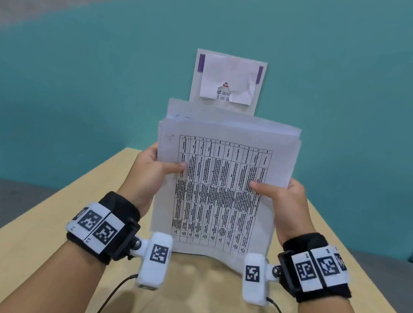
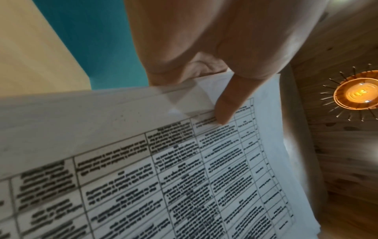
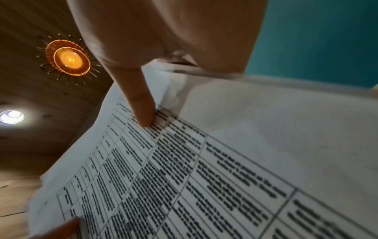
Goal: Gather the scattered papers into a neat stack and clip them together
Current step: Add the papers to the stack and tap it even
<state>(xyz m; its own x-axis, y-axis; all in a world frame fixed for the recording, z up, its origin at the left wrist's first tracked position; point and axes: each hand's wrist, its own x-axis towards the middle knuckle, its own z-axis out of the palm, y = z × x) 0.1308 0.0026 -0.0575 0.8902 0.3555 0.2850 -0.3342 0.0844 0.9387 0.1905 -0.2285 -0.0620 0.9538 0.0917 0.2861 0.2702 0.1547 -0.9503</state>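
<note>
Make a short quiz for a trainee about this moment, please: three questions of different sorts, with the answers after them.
1. True or false: the stack of papers lies flat on the table.
2. Which holds the papers? A) left hand only B) right hand only C) both hands
3. Fill in: the top sheet shows a printed ____.

Key: 1 false, it stands upright, bottom edge at the table. 2 C, one hand at each side edge, thumbs on the front. 3 table (grid) of text.
</note>
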